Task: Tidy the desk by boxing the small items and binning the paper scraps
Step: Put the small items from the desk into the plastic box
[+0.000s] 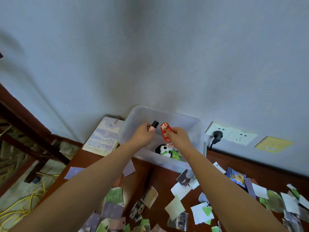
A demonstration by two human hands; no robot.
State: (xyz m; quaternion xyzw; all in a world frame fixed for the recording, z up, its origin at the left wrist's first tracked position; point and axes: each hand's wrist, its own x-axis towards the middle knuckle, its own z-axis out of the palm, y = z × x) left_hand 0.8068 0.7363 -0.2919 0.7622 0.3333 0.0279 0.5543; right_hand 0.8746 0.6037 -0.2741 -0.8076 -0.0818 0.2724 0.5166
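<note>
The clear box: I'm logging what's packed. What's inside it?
A panda plush in green lies inside the box. The left hand with a black-capped tube and the right hand with a red trinket cover much of the floor; anything beneath is hidden.

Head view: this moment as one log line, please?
left hand holds pink-and-black tube | right hand holds red oval charm | both over clear plastic box | paper scraps on brown desk

Both bare forearms reach forward and converge, the left arm (83, 186) coming in from 7 o'clock and the right arm (217, 181) from 5 o'clock. The left grip (143, 133) curls its fingers round a black-capped tube (153, 126). The right grip (178, 137), just beside it at 3 o'clock and not touching it, pinches a red trinket (165, 132) between thumb and fingers.
</note>
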